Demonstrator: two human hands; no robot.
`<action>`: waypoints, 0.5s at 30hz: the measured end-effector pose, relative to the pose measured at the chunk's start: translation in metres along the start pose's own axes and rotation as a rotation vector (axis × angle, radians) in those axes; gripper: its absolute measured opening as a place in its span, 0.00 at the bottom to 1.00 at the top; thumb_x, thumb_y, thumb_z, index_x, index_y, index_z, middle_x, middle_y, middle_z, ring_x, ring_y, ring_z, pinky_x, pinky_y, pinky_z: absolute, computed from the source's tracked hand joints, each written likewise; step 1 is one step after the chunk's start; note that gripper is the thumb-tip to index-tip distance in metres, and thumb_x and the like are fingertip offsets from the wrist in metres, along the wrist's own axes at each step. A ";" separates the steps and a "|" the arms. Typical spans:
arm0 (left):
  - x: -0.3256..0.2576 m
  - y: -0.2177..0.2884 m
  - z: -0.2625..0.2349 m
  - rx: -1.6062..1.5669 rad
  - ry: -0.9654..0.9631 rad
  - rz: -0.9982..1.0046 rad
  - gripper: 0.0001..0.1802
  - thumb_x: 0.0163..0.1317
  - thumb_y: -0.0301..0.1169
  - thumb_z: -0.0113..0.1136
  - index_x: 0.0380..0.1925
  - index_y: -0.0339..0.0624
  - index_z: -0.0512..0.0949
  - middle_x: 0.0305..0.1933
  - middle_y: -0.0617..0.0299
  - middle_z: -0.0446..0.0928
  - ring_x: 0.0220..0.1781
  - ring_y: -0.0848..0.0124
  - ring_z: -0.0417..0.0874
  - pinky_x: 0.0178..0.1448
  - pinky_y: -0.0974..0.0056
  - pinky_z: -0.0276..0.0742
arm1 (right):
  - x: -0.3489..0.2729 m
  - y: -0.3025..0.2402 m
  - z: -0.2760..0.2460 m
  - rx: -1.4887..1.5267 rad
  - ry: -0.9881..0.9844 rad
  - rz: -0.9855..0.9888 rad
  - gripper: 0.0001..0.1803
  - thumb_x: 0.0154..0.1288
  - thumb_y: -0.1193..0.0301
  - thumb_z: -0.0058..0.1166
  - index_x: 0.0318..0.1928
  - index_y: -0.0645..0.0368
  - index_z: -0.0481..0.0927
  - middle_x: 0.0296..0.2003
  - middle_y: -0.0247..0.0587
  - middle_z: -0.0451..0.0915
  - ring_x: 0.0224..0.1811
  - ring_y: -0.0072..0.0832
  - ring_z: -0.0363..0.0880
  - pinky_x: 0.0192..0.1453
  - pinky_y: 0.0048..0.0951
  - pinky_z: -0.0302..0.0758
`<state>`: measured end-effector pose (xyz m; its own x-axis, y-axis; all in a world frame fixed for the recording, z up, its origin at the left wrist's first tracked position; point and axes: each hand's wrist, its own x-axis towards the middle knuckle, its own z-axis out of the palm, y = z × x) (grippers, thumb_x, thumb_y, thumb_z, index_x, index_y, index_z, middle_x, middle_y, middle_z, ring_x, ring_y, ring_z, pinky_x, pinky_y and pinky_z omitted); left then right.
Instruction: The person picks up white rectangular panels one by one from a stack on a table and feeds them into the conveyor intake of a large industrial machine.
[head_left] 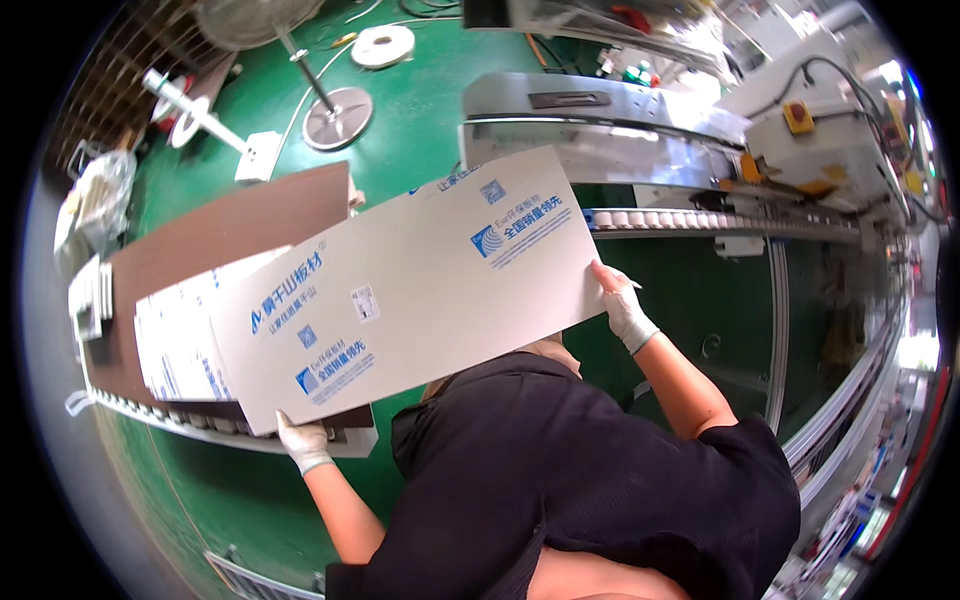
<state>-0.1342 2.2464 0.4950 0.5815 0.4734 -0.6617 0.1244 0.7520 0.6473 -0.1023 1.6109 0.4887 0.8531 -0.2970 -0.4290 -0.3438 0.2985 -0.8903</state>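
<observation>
A long white board (420, 270) with blue print and a small label is held up in front of me, tilted so its right end is farther away. My left hand (303, 442), in a white glove, grips its near left corner. On the right-hand end, my right hand (625, 310) is closed on the edge, its glove leaving the fingertips bare. Under the board's left end lie more white printed panels (180, 340) on a brown board (230, 222). The undersides of my fingers are hidden by the board.
At the right stands a metal machine (610, 150) with a roller conveyor (680, 220) and a yellow-and-red switch box (798, 117). A fan's round base (338, 118) and a white roll (382, 46) are on the green floor. A bagged bundle (105, 195) is at far left.
</observation>
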 end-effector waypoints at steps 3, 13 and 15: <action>0.004 -0.011 -0.021 0.087 -0.055 -0.035 0.32 0.80 0.54 0.41 0.71 0.44 0.68 0.74 0.54 0.70 0.73 0.54 0.70 0.76 0.45 0.64 | -0.003 -0.009 -0.013 -0.161 0.110 -0.072 0.22 0.74 0.52 0.58 0.40 0.60 0.87 0.33 0.28 0.83 0.34 0.16 0.76 0.40 0.23 0.72; -0.058 -0.070 0.101 0.092 -0.268 -0.143 0.29 0.82 0.49 0.39 0.70 0.41 0.68 0.71 0.53 0.73 0.71 0.54 0.73 0.74 0.46 0.71 | 0.025 -0.020 -0.117 0.349 0.511 -0.156 0.15 0.68 0.60 0.66 0.42 0.60 0.83 0.36 0.34 0.85 0.35 0.24 0.81 0.46 0.28 0.78; -0.055 -0.091 0.122 0.104 -0.351 -0.204 0.28 0.82 0.48 0.38 0.70 0.39 0.68 0.71 0.51 0.73 0.71 0.53 0.73 0.75 0.44 0.70 | 0.040 -0.012 -0.140 0.458 0.670 -0.261 0.18 0.69 0.57 0.64 0.47 0.58 0.83 0.42 0.39 0.86 0.41 0.31 0.84 0.51 0.36 0.82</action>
<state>-0.0796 2.0963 0.5184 0.7729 0.1207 -0.6230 0.3357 0.7553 0.5628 -0.1193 1.4687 0.4612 0.4208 -0.8382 -0.3469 0.1473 0.4405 -0.8856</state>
